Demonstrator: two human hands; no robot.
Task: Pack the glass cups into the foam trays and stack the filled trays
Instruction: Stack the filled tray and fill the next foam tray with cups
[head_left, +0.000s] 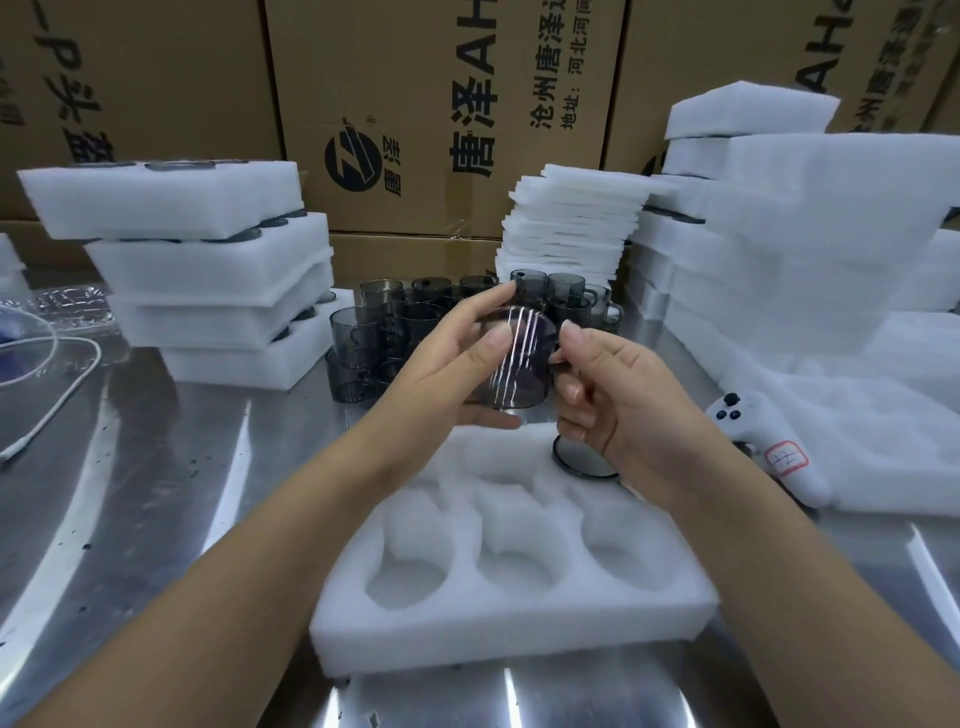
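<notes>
Item: smoked glass cup (511, 364), held tilted over the 12 o'clock edge of the foam tray (519, 618); left hand (457, 364) fingers (493, 340) curled round its wall, right hand (618, 405) pinching its 3 o'clock side. Tray contents: one seated cup (582, 462) in the 1 o'clock pocket, remaining pockets vacant. Handling: best oriented like the seated cup, centred over a vacant pocket, pressed straight down without tearing foam

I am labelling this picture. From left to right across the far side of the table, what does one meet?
White cable, stack of filled foam trays, loose glass cups, pile of thin foam sheets, tall stack of foam trays.
</notes>
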